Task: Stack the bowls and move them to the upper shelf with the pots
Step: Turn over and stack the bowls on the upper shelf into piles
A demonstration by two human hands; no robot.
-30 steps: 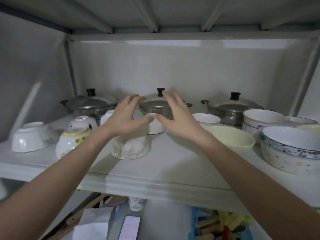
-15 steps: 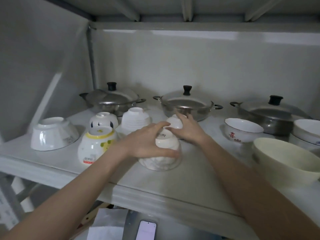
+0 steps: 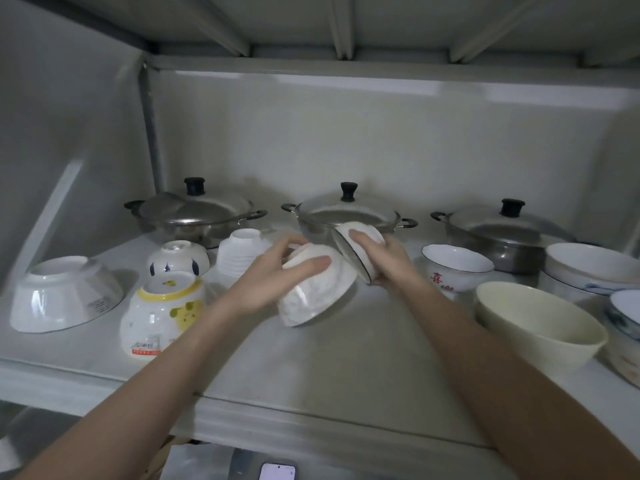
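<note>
My left hand (image 3: 277,275) grips a white marbled bowl (image 3: 318,289), tilted with its rim toward the lower right, just above the shelf (image 3: 311,368). My right hand (image 3: 384,261) holds a smaller white bowl with a dark rim (image 3: 360,251), tipped on its side and touching the marbled bowl. Both are lifted in front of the middle pot (image 3: 346,216). Two other lidded pots, the left pot (image 3: 197,213) and the right pot (image 3: 502,230), stand along the back wall.
Upside-down bowls sit at the left: a large white one (image 3: 62,296), a yellow-patterned one (image 3: 162,313), a blue-marked one (image 3: 178,261), a ribbed one (image 3: 242,251). Upright bowls fill the right: a red-lettered bowl (image 3: 457,268), a cream bowl (image 3: 536,323), stacked bowls (image 3: 592,268). A phone (image 3: 277,472) lies below.
Both hands closed on the two bowls, lifted them off the shelf and tilted them on their sides against each other. The view has also shifted closer.
</note>
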